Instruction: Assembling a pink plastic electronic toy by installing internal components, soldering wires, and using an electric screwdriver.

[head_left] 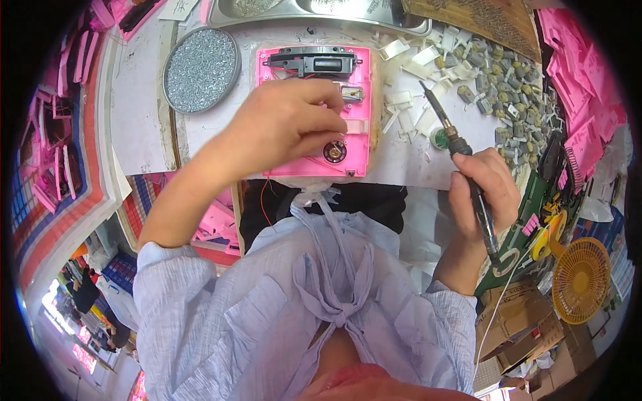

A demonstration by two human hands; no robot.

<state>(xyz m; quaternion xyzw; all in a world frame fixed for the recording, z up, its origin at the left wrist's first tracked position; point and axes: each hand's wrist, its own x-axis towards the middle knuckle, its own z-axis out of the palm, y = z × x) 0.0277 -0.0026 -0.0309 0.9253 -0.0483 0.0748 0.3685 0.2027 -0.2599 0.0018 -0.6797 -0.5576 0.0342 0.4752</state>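
Note:
A pink plastic housing [267, 67] lies on the bench in front of me. At its far end sits a black plastic mechanism [328, 63], and near its close edge a small round speaker [334, 152]. My left hand [284, 123] covers the housing's left and middle. Its fingers are curled together over a pale strip [359, 126]; what they pinch, if anything, is hidden. Thin red wires [267, 200] hang off the near side. To the right, my right hand [491, 187] grips a soldering iron [475, 194] by its black handle, tip raised and apart from the housing.
A round dish of small silvery screws [200, 70] stands left of the housing. A metal tray [314, 17] lies beyond it. White plastic pieces [401, 100] and many small grey motor-like parts [515, 100] spread to the right. A yellow fan [580, 281] stands at lower right.

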